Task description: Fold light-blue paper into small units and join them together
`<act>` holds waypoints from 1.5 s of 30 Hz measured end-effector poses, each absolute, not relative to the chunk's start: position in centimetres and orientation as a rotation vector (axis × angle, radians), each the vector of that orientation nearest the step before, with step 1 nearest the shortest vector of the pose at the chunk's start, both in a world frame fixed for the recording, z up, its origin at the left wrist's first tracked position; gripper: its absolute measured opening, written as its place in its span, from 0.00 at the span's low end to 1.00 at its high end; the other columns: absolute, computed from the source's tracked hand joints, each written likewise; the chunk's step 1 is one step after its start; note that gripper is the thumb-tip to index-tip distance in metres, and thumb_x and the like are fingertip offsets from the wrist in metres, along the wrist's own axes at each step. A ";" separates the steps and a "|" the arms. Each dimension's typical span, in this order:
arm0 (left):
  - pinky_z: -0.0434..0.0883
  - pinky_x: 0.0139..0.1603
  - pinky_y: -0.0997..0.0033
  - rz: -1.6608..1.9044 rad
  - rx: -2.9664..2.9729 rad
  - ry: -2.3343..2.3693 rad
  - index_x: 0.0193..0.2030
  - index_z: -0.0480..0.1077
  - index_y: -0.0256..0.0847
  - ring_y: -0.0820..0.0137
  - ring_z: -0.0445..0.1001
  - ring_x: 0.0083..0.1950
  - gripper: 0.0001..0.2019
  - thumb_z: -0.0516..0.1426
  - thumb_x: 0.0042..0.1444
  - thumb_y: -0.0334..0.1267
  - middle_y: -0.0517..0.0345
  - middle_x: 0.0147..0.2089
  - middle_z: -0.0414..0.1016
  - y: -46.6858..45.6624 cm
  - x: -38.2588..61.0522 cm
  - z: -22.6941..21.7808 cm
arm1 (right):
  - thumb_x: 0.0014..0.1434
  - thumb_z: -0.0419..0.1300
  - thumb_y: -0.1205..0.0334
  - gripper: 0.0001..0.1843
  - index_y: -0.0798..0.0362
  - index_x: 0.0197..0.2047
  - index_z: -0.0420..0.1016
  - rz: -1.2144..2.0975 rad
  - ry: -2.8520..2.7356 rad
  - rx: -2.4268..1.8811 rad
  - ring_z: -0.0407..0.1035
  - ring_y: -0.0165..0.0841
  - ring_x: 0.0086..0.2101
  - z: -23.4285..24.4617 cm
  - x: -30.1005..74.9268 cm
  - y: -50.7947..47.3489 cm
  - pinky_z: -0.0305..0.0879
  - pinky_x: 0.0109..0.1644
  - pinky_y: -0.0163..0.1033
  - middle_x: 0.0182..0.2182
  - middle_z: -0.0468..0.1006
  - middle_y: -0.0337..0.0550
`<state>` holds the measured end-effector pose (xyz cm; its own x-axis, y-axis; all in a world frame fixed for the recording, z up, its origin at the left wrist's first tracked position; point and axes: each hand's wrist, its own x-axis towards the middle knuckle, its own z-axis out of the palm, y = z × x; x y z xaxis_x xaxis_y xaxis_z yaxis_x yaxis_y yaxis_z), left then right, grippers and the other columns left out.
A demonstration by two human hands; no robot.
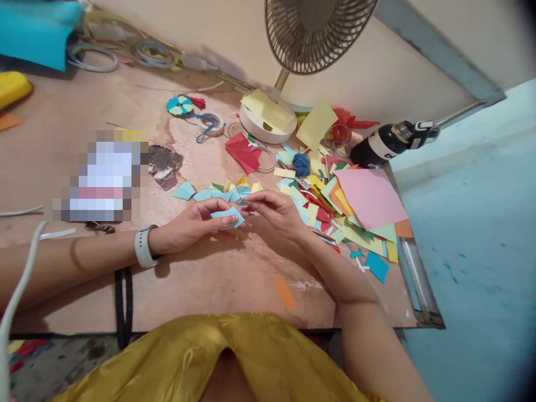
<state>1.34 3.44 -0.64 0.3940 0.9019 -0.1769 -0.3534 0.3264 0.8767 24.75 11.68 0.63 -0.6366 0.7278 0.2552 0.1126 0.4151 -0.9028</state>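
My left hand (201,223) pinches a light blue piece of folded paper (228,216) between thumb and fingers, just above the table. Close to its right, my right hand (274,211) has thumb and fingertips pressed together. Whatever may be in that pinch is too small to make out. Just beyond both hands lies a row of small folded light blue papers (203,195), with a few yellow and green ones among them. One light blue folded piece (184,191) sits at the row's left end.
Paper scraps, a blue yarn ball (301,164) and red-handled scissors (320,207) crowd the right, beside pink paper (371,196). A fan (268,125) and a black bottle (379,146) stand behind. Tape (210,124) lies near the fan; an orange strip (286,294) lies in front.
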 end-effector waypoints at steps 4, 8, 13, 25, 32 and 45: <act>0.80 0.32 0.76 0.966 0.851 0.803 0.45 0.77 0.42 0.65 0.87 0.39 0.12 0.71 0.61 0.43 0.54 0.42 0.87 3.4 1.5 -0.4 | 0.72 0.62 0.51 0.17 0.48 0.58 0.79 1.179 -1.974 -0.780 0.81 0.26 0.31 0.9 24.9 11.6 0.80 0.40 0.34 0.45 0.84 0.42; 0.82 0.35 0.74 0.984 0.870 0.795 0.47 0.79 0.41 0.64 0.87 0.39 0.14 0.73 0.58 0.43 0.52 0.42 0.88 3.5 1.5 -0.3 | 0.69 0.66 0.55 0.20 0.50 0.62 0.76 1.119 -2.050 -0.706 0.82 0.30 0.37 1.5 25.0 11.4 0.80 0.44 0.37 0.43 0.84 0.43; 0.83 0.41 0.74 1.012 0.944 0.775 0.47 0.81 0.42 0.66 0.87 0.44 0.11 0.72 0.60 0.39 0.53 0.46 0.88 3.7 1.3 -0.4 | 0.66 0.69 0.56 0.08 0.49 0.46 0.85 0.955 -2.100 -0.646 0.78 0.30 0.37 2.3 25.0 11.2 0.77 0.43 0.37 0.38 0.84 0.42; 0.83 0.50 0.68 1.028 0.937 0.782 0.45 0.82 0.42 0.66 0.86 0.46 0.09 0.72 0.57 0.35 0.53 0.51 0.87 3.6 1.3 -0.4 | 0.70 0.65 0.62 0.16 0.43 0.60 0.81 0.696 -2.172 -0.639 0.74 0.31 0.37 1.7 24.6 10.0 0.76 0.43 0.38 0.39 0.81 0.41; 0.83 0.50 0.69 1.033 0.945 0.767 0.44 0.83 0.41 0.66 0.86 0.47 0.09 0.73 0.57 0.35 0.54 0.51 0.87 3.5 1.4 -0.4 | 0.70 0.65 0.58 0.18 0.38 0.62 0.79 0.676 -2.139 -0.633 0.78 0.34 0.49 0.1 24.0 9.8 0.77 0.55 0.46 0.47 0.84 0.42; 0.84 0.48 0.68 1.037 0.932 0.808 0.46 0.82 0.41 0.64 0.87 0.48 0.10 0.72 0.59 0.36 0.50 0.50 0.88 3.6 1.6 -0.1 | 0.73 0.59 0.65 0.17 0.41 0.59 0.80 0.638 -2.188 -0.611 0.80 0.33 0.42 3.8 25.3 10.1 0.80 0.50 0.42 0.42 0.84 0.41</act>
